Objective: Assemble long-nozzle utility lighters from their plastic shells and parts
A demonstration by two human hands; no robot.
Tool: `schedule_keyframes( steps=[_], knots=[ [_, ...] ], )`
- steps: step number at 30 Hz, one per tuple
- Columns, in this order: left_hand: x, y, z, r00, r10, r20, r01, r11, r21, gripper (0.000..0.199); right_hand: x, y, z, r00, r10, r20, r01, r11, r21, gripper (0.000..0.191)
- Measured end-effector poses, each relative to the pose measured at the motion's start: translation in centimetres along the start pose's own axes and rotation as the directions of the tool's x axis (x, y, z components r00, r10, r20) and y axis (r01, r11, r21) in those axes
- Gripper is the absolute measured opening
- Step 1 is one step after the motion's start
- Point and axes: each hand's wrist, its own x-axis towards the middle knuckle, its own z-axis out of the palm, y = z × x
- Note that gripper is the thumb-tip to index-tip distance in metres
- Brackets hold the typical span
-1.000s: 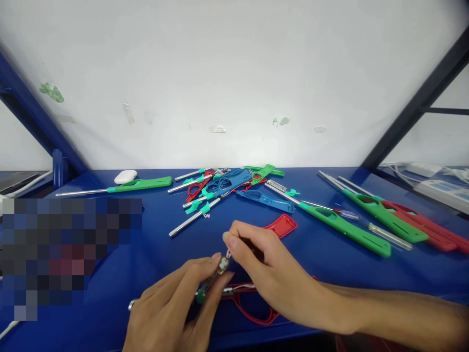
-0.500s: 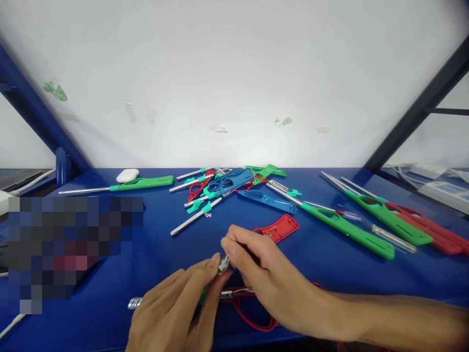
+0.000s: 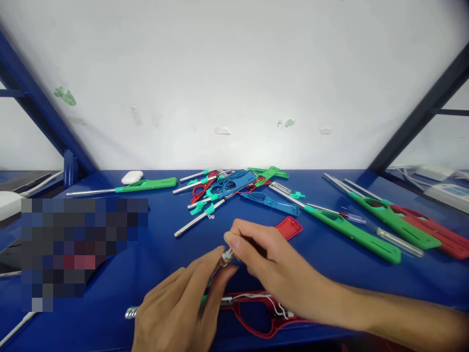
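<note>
My left hand (image 3: 183, 298) pinches a small part with a whitish end (image 3: 227, 256) between thumb and fingers; most of that part is hidden. The thumb and fingertips of my right hand (image 3: 274, 269) are closed at its upper end, and I cannot make out what they grip. Below both hands lies an open red lighter shell (image 3: 262, 336) with white wires (image 3: 276, 305) running loose inside. Its metal tube (image 3: 131, 312) sticks out to the left of my left hand. Behind my right hand rests a loose red handle cover (image 3: 291, 227).
Lighter parts in blue, including a blue shell (image 3: 269, 202), are heaped at the back middle. Green lighters (image 3: 351, 232) and red lighters (image 3: 436, 230) lie to the right, near a screwdriver (image 3: 353, 217) and a clear tube (image 3: 399, 242). A white case (image 3: 132, 177) sits back left.
The view has shifted slightly, so the table's things appear farther right. My left thumb has dropped a little away from the fingers. More of the red shell and its white wires now shows.
</note>
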Motion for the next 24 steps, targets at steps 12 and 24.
schedule_keyframes(
  steps=[12,24],
  knots=[
    [0.5,0.0,0.3,0.991,0.099,0.093,-0.101,0.995,0.025,0.028,3.5,4.1,-6.0,0.991,-0.080,-0.108,-0.016,0.728,-0.685,0.044],
    [0.1,-0.3,0.7,0.986,0.108,0.131,-0.107,0.994,-0.011,0.021,14.0,2.5,-2.7,0.914,-0.237,0.331,0.406,0.585,-0.703,0.008]
  ],
)
